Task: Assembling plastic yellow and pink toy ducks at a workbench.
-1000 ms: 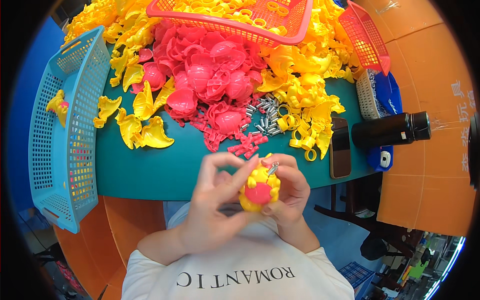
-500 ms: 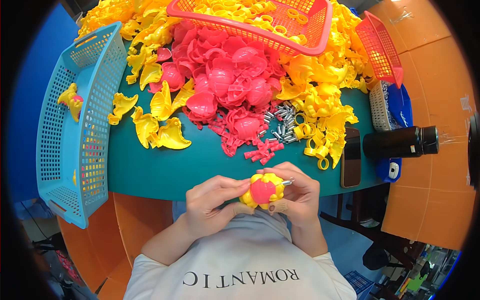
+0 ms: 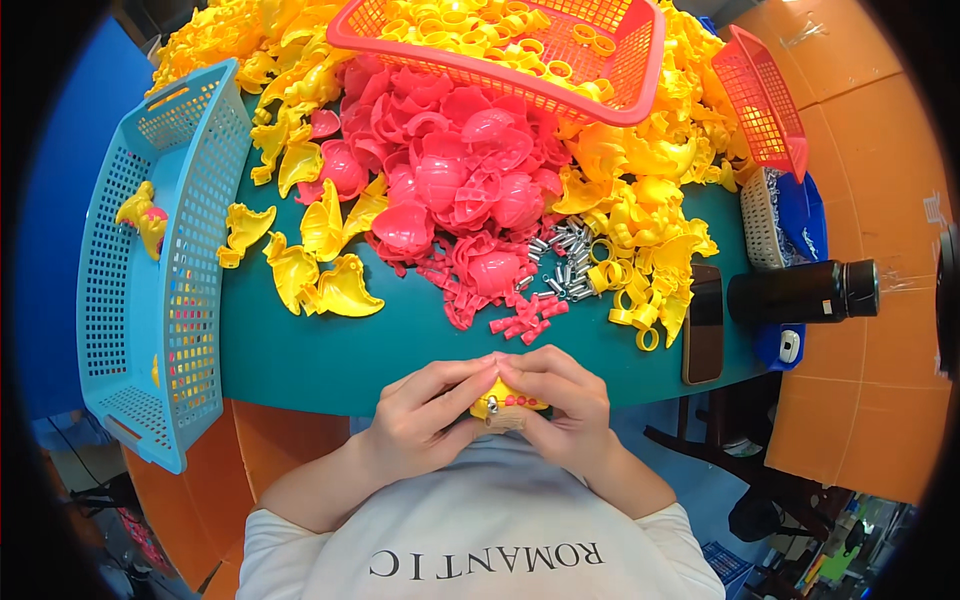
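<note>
Close to my body, just off the table's front edge, both hands are closed around a rounded yellow-and-pink plastic toy piece (image 3: 512, 394). My left hand (image 3: 422, 415) grips its left side, and my right hand (image 3: 565, 405) grips the right, with the fingertips of both meeting over its top. A small metal pin (image 3: 492, 404) shows on the side facing me, and pink spots lie along the yellow. Tan tape wraps a right thumb tip. Much of the piece is hidden by fingers. Beyond the hands lie pink connector pieces (image 3: 525, 318) and silver metal pins (image 3: 570, 262).
Pink shells (image 3: 440, 180) and yellow shells (image 3: 640, 190) are heaped across the green table (image 3: 300, 365). A red basket (image 3: 645, 75) of yellow rings stands at the back. The blue basket (image 3: 130, 290) is left; a phone (image 3: 703, 340) and black bottle (image 3: 800, 291) are right.
The toy piece has been turned in my hands, so its metal pin now faces me instead of pointing right. My fingers have come together over its top. The view has shifted slightly.
</note>
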`<action>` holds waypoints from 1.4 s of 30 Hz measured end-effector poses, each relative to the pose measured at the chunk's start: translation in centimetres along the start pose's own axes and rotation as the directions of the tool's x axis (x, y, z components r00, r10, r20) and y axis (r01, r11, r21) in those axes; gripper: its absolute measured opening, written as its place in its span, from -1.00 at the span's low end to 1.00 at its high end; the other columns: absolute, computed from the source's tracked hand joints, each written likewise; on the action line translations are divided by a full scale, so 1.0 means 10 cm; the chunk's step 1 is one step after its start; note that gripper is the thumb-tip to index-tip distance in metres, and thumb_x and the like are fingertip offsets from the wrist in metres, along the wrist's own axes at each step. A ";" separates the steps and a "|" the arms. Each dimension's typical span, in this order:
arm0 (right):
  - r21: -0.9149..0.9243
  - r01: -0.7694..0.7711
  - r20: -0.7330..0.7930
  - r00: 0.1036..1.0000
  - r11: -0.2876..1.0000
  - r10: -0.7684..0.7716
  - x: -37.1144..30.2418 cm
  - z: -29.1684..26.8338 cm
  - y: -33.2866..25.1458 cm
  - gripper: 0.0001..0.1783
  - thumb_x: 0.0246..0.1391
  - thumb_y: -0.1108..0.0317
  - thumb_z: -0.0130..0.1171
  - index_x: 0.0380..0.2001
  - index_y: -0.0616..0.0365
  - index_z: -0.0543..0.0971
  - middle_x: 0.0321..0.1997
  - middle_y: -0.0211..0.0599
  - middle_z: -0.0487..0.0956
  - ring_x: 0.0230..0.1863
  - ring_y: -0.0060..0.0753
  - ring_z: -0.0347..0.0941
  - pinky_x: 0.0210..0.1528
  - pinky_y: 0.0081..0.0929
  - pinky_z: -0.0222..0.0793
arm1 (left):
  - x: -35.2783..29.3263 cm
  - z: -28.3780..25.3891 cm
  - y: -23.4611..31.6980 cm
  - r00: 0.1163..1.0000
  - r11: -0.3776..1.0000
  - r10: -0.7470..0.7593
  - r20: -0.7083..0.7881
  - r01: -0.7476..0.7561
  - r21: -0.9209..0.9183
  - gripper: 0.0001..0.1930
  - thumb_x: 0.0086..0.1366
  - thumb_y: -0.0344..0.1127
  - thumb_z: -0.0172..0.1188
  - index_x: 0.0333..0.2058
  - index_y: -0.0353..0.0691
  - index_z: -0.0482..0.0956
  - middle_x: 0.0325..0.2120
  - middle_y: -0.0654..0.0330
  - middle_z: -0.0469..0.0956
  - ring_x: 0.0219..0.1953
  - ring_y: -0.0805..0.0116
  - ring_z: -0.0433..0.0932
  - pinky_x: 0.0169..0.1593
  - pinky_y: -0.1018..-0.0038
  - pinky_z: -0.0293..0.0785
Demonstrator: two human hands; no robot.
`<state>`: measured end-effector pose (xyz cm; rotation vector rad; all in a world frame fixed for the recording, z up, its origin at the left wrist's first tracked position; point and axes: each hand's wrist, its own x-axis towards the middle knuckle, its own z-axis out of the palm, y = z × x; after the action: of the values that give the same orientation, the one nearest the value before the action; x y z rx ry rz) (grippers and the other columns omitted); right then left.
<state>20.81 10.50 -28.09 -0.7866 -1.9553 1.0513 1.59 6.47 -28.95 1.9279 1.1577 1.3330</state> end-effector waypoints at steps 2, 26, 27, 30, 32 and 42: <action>0.014 0.015 -0.042 0.999 1.000 -0.015 -0.05 0.05 0.03 -0.53 -0.21 0.63 0.29 -0.10 0.30 0.59 -0.15 -0.08 0.59 -0.25 -0.31 0.51 -0.27 -0.50 0.45 | -0.01 0.02 -0.01 1.000 0.999 0.026 0.000 -0.026 0.025 -0.43 -0.19 -0.57 0.36 -0.06 -0.34 0.58 -0.13 0.05 0.56 -0.21 0.22 0.62 -0.21 0.45 0.60; 0.194 -0.332 -0.146 0.921 0.923 0.362 -0.28 -0.52 -0.19 -0.48 -0.05 0.21 0.39 -0.09 0.33 0.53 -0.20 -0.15 0.61 -0.23 -0.34 0.59 -0.21 -0.49 0.49 | 0.26 0.21 0.18 0.987 0.987 0.016 0.158 0.010 -0.161 -0.47 -0.03 -0.34 0.48 -0.06 -0.29 0.52 -0.14 0.04 0.51 -0.17 0.17 0.58 -0.14 0.34 0.56; 0.360 -0.303 -0.305 0.856 0.883 0.418 -0.34 -0.63 -0.15 -0.45 0.03 0.11 0.33 -0.08 0.36 0.51 -0.21 -0.14 0.60 -0.27 -0.36 0.59 -0.27 -0.53 0.49 | 0.33 0.26 0.17 0.987 0.986 0.021 0.162 0.006 -0.169 -0.47 -0.03 -0.34 0.48 -0.06 -0.29 0.52 -0.14 0.04 0.51 -0.17 0.17 0.58 -0.14 0.34 0.56; 0.497 -0.101 -0.622 0.652 0.862 0.434 -0.36 -1.06 -0.10 -0.46 0.11 0.10 0.26 -0.07 0.40 0.48 -0.23 -0.07 0.59 -0.33 -0.43 0.57 -0.50 -0.67 0.44 | 0.55 0.57 0.33 0.990 0.994 0.028 0.142 -0.042 0.097 -0.58 0.06 -0.38 0.33 -0.06 -0.30 0.52 -0.15 0.08 0.51 -0.17 0.10 0.52 -0.10 0.34 0.48; 0.440 -0.054 -0.701 0.603 0.897 0.380 -0.35 -1.14 -0.12 -0.49 0.11 0.15 0.24 -0.06 0.41 0.47 -0.24 -0.09 0.59 -0.33 -0.46 0.56 -0.53 -0.68 0.42 | 0.72 0.85 0.37 0.990 0.980 0.003 0.142 -0.031 0.198 -0.58 0.08 -0.40 0.30 -0.04 -0.30 0.51 -0.14 0.08 0.51 -0.19 0.11 0.51 -0.10 0.34 0.47; 0.292 -0.340 -0.531 0.720 0.894 0.447 -0.29 -0.97 -0.05 -0.55 0.05 0.27 0.30 -0.04 0.32 0.50 -0.18 -0.10 0.62 -0.31 -0.53 0.55 -0.47 -0.73 0.41 | 0.59 0.98 0.20 0.964 0.938 0.030 0.264 -0.119 0.325 -0.74 -0.01 -0.57 0.20 -0.26 -0.31 0.57 -0.28 0.12 0.50 -0.22 0.16 0.51 -0.20 0.37 0.50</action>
<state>30.42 11.81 -25.10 -1.2934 -1.1668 1.0377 12.27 11.13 -28.28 2.3298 1.2545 0.9258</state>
